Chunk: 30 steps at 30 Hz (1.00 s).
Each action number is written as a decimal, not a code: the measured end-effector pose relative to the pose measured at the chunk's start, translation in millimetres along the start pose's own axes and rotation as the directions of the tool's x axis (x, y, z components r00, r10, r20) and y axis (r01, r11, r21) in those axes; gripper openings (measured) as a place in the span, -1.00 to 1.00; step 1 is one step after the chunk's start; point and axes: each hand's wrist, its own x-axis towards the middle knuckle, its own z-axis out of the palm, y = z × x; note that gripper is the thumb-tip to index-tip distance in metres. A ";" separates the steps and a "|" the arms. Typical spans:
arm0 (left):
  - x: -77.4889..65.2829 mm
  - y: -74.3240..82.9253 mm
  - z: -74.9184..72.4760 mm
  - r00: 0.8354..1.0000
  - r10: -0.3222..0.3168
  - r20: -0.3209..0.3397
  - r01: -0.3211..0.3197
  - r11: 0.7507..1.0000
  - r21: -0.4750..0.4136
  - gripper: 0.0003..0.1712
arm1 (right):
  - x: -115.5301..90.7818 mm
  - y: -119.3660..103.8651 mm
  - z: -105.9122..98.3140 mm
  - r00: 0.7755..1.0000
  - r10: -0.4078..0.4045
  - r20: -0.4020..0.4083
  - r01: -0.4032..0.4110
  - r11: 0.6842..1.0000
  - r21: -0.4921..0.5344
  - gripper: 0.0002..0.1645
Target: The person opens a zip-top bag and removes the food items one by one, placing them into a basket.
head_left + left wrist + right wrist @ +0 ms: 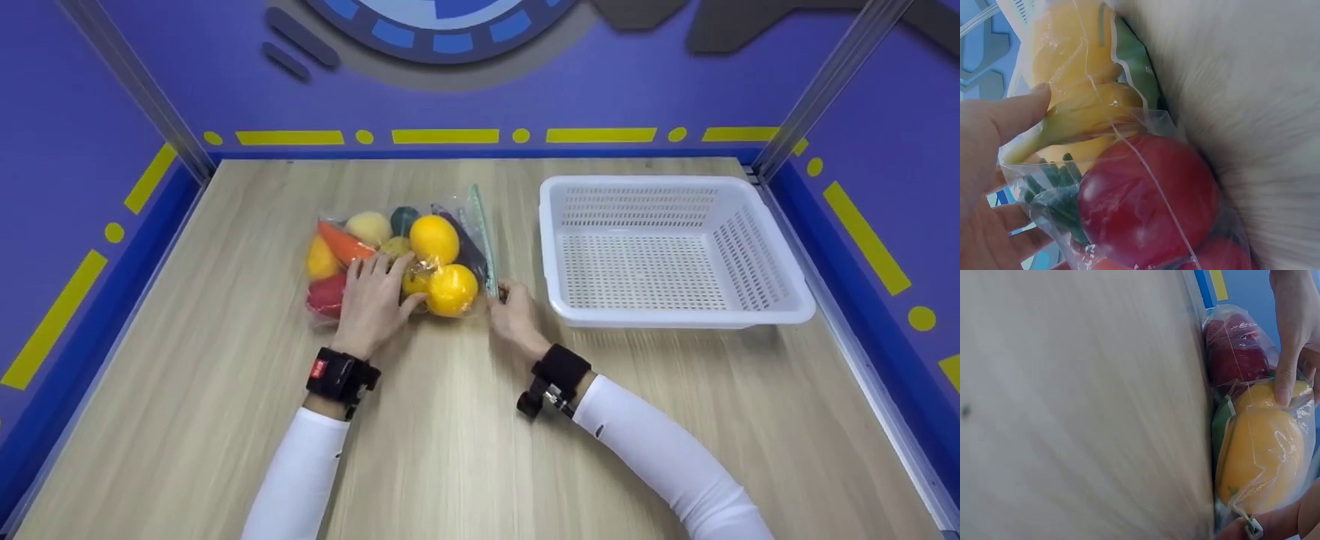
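A clear plastic zip bag (pixel 463 214) full of fruit and vegetables lies on the table, its green zip strip (pixel 482 236) on the right side. Through the plastic show two round yellow-orange fruits (pixel 451 290), an orange carrot (pixel 346 244), a pale round fruit (pixel 368 227), a dark purple piece (pixel 466 244) and a red round piece (pixel 1148 197). My left hand (pixel 373 304) rests over the bag's contents, fingers spread, thumb against the plastic. At the near end of the zip strip, my right hand (pixel 516 319) pinches the bag's edge, beside a small white slider (pixel 1253 529).
To the right of the bag stands a white plastic basket (pixel 559 300) with slotted walls. Blue-purple panels (pixel 465 105) with yellow markings enclose the wooden table (pixel 442 450) at the back and both sides.
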 end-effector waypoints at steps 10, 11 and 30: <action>-11.7 -3.4 1.1 0.996 0.023 -0.089 -0.024 1.000 -0.005 -0.27 | -7.0 -25.8 -1.7 0.999 -0.041 -0.026 0.046 0.974 0.221 -0.61; -12.7 -3.3 1.2 0.996 0.021 -0.091 -0.022 1.000 -0.012 -0.28 | -7.8 -27.7 -1.7 0.999 -0.041 -0.030 0.047 0.972 0.231 -0.61; -11.5 19.5 -35.4 0.981 0.138 -0.138 -0.158 0.977 -0.146 -0.37 | -23.2 -54.4 -39.7 0.923 -0.381 -0.062 0.380 0.925 -0.025 -0.66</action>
